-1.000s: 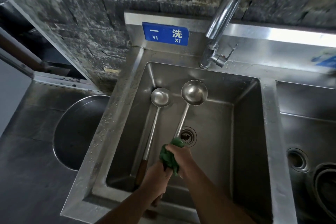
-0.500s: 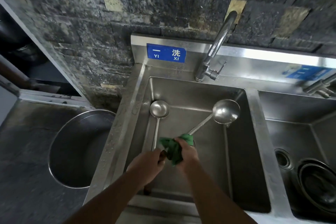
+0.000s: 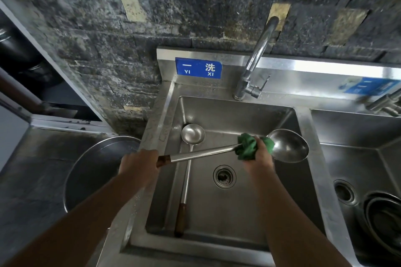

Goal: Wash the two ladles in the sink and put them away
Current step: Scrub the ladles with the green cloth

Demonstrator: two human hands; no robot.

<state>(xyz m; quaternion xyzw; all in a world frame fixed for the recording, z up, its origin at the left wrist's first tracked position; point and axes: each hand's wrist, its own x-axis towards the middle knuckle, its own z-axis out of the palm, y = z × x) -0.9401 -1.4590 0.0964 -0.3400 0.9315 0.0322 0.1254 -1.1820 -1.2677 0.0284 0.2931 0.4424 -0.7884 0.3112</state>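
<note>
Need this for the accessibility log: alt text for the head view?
Over a steel sink, the left hand holds a large ladle by its handle while the right hand rubs it with a green cloth. A smaller ladle lies in the basin.

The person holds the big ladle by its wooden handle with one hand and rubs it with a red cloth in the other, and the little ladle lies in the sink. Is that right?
Almost. The cloth is green, not red, as the head view shows. The rest holds: the left hand grips the big ladle by its wooden handle, the right hand rubs it, and the little ladle lies in the sink.
</note>
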